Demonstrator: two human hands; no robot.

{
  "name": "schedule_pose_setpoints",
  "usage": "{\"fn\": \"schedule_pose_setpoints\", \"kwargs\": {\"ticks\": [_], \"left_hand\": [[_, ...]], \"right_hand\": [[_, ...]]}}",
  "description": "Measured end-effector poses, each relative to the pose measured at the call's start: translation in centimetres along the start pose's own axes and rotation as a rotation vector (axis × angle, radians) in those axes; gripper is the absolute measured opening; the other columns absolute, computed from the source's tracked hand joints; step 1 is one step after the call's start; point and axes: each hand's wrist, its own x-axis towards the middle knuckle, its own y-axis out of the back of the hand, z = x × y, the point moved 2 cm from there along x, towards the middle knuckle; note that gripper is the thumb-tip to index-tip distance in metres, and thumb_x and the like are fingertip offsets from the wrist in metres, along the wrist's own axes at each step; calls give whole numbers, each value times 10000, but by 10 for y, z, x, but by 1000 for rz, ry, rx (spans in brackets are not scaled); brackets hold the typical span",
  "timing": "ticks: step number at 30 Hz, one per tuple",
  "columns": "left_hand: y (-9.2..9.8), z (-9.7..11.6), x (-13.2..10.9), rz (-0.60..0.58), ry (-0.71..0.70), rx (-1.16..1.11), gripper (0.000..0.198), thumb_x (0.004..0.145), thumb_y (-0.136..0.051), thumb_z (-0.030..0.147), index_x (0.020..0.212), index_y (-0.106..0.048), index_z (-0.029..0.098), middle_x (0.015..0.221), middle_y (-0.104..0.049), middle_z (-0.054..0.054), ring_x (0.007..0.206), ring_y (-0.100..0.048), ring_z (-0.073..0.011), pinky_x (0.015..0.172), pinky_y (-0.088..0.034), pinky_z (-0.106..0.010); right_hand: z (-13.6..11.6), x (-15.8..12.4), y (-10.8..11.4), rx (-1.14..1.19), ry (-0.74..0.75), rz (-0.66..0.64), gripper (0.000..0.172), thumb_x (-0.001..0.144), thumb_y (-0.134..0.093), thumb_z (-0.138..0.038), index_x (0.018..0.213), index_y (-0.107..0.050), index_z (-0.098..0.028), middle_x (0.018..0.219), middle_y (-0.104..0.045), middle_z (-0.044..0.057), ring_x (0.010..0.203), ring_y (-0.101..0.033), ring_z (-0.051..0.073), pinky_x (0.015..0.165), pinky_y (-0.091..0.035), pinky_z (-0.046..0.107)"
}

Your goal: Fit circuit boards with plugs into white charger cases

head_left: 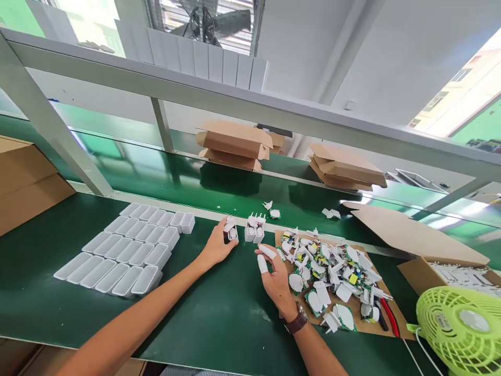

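My left hand (pixel 219 241) is wrapped round a small white case (pixel 232 233) with parts inside it. Just right of that case, two more filled white cases (pixel 254 231) stand side by side, with prongs sticking up. My right hand (pixel 273 272) is empty, its fingers apart, below and right of those two cases; white covers wrap some fingertips. Rows of white open cases (pixel 126 249) lie on the green table to the left. A pile of circuit boards with white plug parts (pixel 329 271) covers a cardboard sheet (pixel 400 331) to the right.
Red-handled pliers (pixel 390 317) lie by the pile, near a green fan (pixel 460 331) and a box of white parts (pixel 420 277). Loose pieces (pixel 275 213) sit on the belt (pixel 230 201) behind. A metal frame (pixel 188 203) edges the table; a carton (pixel 29 183) stands far left.
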Motion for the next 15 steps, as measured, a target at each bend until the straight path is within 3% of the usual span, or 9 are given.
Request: {"fn": "schedule_pose_setpoints", "kwargs": {"ticks": [4,9,12,15], "left_hand": [[-21,-7,16,-29,-54,-76,796,666,-784,239,1414,-515,198,1095,-659,-102,859,-663,-236,859,-574,-416],[-39,-11,6,-24,-96,-128,780,672,-774,234,1409,-518,203,1063,-647,-85,960,-658,-274,933,-560,-474],[-42,-16,2,-26,-114,-159,763,712,-750,231,1428,-488,216,1110,-639,-100,983,-667,-284,938,-563,-489],[-44,-22,3,-32,-118,-185,751,743,-725,219,1445,-460,222,1105,-633,-104,943,-679,-272,906,-581,-479]], "right_hand": [[28,16,15,-167,-27,16,392,985,-506,-325,1354,-551,-199,1289,-629,165,1138,-660,264,1000,-574,497],[61,42,18,-338,-34,-196,604,902,-493,-199,1494,-374,-194,1319,-626,167,1151,-678,259,963,-596,483],[68,67,22,-437,48,-318,611,844,-431,-89,1442,-414,-209,1247,-663,132,1081,-705,218,951,-603,443],[69,109,36,-561,66,-328,605,788,-422,-43,1370,-486,-194,1236,-651,141,1121,-671,242,1010,-556,491]]}}
